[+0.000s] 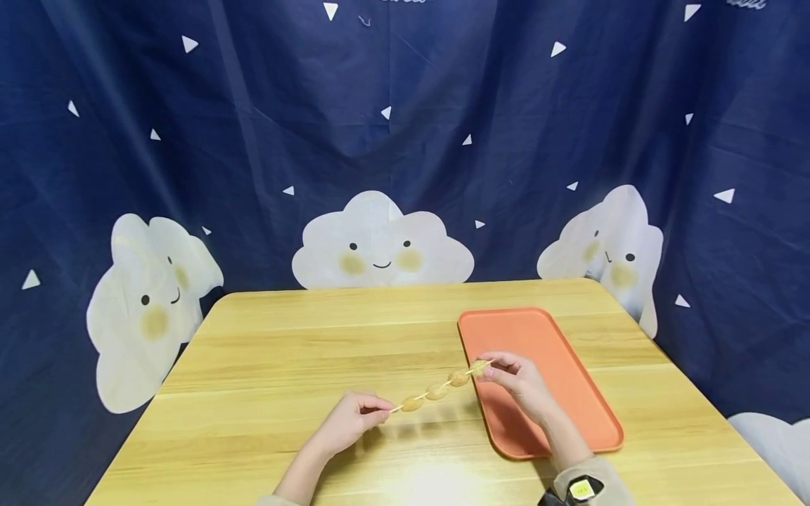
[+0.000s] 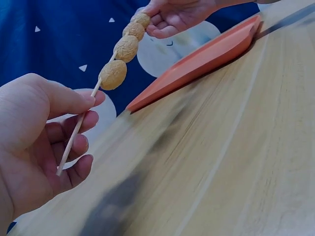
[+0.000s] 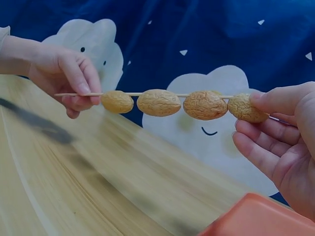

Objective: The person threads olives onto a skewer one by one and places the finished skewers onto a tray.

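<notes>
A thin wooden skewer threaded with several wrinkled, golden-brown oval pieces (image 1: pixel 436 391) is held in the air above the table, slanting up to the right. My left hand (image 1: pixel 348 423) pinches the bare stick (image 2: pixel 81 119) between thumb and fingers, and the stick's end crosses the palm in the left wrist view. At the other end, my right hand (image 1: pixel 524 386) pinches the outermost oval piece (image 3: pixel 242 108) between thumb and fingers. The pieces sit spaced along the stick in the right wrist view. What they are made of cannot be told.
An orange-red rectangular tray (image 1: pixel 525 327) with a low rim lies on the right of the wooden table (image 1: pixel 304 337), beneath my right hand. Behind the table hangs a dark blue curtain (image 1: pixel 430 161) with clouds and triangles. A watch (image 1: pixel 583 488) is on my right wrist.
</notes>
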Tool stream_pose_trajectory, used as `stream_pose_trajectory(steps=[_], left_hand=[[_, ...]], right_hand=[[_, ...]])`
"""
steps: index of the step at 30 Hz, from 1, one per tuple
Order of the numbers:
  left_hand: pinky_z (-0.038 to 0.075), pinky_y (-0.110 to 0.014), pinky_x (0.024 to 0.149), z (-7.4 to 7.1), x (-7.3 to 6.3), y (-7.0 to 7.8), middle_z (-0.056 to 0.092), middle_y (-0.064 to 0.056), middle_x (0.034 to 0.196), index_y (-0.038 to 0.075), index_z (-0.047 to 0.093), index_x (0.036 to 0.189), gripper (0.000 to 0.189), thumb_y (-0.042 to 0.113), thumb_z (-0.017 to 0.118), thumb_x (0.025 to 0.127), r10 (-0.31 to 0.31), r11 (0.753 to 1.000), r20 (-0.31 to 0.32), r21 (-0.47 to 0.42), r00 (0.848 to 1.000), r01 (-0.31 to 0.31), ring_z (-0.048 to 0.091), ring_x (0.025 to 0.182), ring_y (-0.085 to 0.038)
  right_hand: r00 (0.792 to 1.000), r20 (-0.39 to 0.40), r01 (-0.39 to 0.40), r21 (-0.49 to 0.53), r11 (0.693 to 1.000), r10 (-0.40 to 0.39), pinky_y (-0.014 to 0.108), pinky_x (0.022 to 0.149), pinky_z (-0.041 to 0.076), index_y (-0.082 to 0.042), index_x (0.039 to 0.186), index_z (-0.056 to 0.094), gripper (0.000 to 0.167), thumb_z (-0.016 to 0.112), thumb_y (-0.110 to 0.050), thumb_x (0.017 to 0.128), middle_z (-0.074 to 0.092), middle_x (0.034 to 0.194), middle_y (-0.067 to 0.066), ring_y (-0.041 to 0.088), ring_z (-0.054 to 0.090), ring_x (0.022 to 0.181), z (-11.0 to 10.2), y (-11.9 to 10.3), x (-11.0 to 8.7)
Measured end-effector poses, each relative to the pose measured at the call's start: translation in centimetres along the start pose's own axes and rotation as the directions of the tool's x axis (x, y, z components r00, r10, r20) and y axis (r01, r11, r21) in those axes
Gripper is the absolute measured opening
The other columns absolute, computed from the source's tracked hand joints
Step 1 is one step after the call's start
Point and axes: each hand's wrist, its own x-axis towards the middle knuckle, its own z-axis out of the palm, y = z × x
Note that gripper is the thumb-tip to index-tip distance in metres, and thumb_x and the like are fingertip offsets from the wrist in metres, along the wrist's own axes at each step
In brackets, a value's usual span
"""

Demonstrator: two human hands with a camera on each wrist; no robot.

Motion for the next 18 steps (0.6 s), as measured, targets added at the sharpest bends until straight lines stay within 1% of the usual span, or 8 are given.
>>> stream_pose_trajectory(steps=[1, 3, 6, 8, 10, 12, 14, 18], left_hand=[[0.042, -0.022, 0.057, 0.1, 0.0, 0.0, 0.062, -0.024, 0.089, -0.011, 0.066, 0.100, 0.018, -0.003, 0.058, 0.086, -0.005, 1.000, 0.013, -0.003, 1.000, 0.005, 0.048, 0.065, -0.008], [0.043, -0.023, 0.056, 0.4, 0.0, 0.1, 0.063, -0.022, 0.090, -0.009, 0.066, 0.102, 0.019, -0.001, 0.059, 0.086, -0.021, 1.000, 0.036, -0.010, 0.999, 0.021, 0.049, 0.063, -0.010], [0.046, -0.025, 0.056, 0.8, -0.1, 0.3, 0.064, -0.018, 0.090, -0.005, 0.067, 0.104, 0.021, 0.001, 0.060, 0.085, -0.056, 0.998, 0.073, -0.034, 0.996, 0.059, 0.052, 0.062, -0.012], [0.047, -0.025, 0.057, 1.1, -0.1, 0.4, 0.065, -0.016, 0.088, -0.004, 0.068, 0.103, 0.020, 0.002, 0.060, 0.085, -0.071, 0.996, 0.096, -0.040, 0.993, 0.075, 0.053, 0.062, -0.012], [0.047, -0.025, 0.056, 1.5, -0.1, 0.6, 0.066, -0.015, 0.086, -0.004, 0.068, 0.101, 0.019, 0.003, 0.060, 0.085, -0.083, 0.995, 0.117, -0.044, 0.990, 0.089, 0.053, 0.061, -0.012], [0.047, -0.024, 0.055, 1.8, -0.1, 0.7, 0.066, -0.015, 0.083, -0.004, 0.068, 0.100, 0.019, 0.003, 0.060, 0.085, -0.087, 0.995, 0.140, -0.043, 0.986, 0.094, 0.053, 0.060, -0.012], [0.045, -0.022, 0.053, 2.1, 0.0, 0.9, 0.065, -0.016, 0.079, -0.004, 0.069, 0.098, 0.018, 0.003, 0.059, 0.084, -0.086, 0.995, 0.162, -0.040, 0.983, 0.094, 0.053, 0.059, -0.012], [0.043, -0.021, 0.050, 2.7, 0.1, 1.3, 0.063, -0.019, 0.073, -0.004, 0.068, 0.095, 0.016, 0.001, 0.058, 0.083, -0.077, 0.995, 0.203, -0.050, 0.976, 0.089, 0.052, 0.056, -0.011]], right_hand=[[1.000, 0.004, 0.012, 0.009, 1.000, -0.012, 0.042, 0.079, 0.050, 0.015, 0.111, 0.054, 0.030, 0.059, -0.002, 0.087, 0.067, 0.095, 0.002, 0.020, 0.065, 0.084, -0.1, 0.1, 0.0], [0.996, 0.044, 0.074, 0.060, 0.995, -0.077, 0.039, 0.079, 0.051, 0.009, 0.113, 0.058, 0.028, 0.058, -0.001, 0.087, 0.067, 0.097, 0.005, 0.019, 0.064, 0.085, -0.9, 1.4, 0.1], [0.993, 0.061, 0.092, 0.097, 0.991, -0.098, 0.038, 0.079, 0.051, 0.004, 0.113, 0.061, 0.026, 0.056, 0.001, 0.088, 0.067, 0.098, 0.005, 0.017, 0.065, 0.085, -1.3, 1.5, 0.1], [0.993, 0.069, 0.087, 0.119, 0.989, -0.095, 0.037, 0.079, 0.051, 0.006, 0.114, 0.060, 0.026, 0.055, 0.001, 0.088, 0.067, 0.099, 0.006, 0.017, 0.065, 0.085, -1.4, 1.4, 0.0], [0.998, 0.037, 0.036, 0.109, 0.993, -0.041, 0.038, 0.079, 0.051, 0.009, 0.113, 0.058, 0.025, 0.054, 0.002, 0.088, 0.067, 0.098, 0.004, 0.016, 0.065, 0.084, -0.9, 0.1, -0.2], [0.999, 0.027, 0.019, 0.124, 0.992, -0.023, 0.035, 0.078, 0.051, 0.010, 0.113, 0.057, 0.025, 0.052, 0.004, 0.089, 0.066, 0.098, 0.004, 0.016, 0.064, 0.084, -0.8, -0.1, -0.3], [1.000, 0.013, 0.010, 0.135, 0.991, -0.012, 0.033, 0.078, 0.051, 0.013, 0.113, 0.055, 0.025, 0.050, 0.007, 0.089, 0.066, 0.097, 0.005, 0.016, 0.064, 0.084, -0.7, -0.3, -0.3], [1.000, -0.007, 0.016, 0.108, 0.994, -0.015, 0.034, 0.079, 0.051, 0.009, 0.114, 0.057, 0.025, 0.052, 0.003, 0.090, 0.066, 0.099, 0.003, 0.015, 0.063, 0.085, -1.3, 0.5, -0.1]])
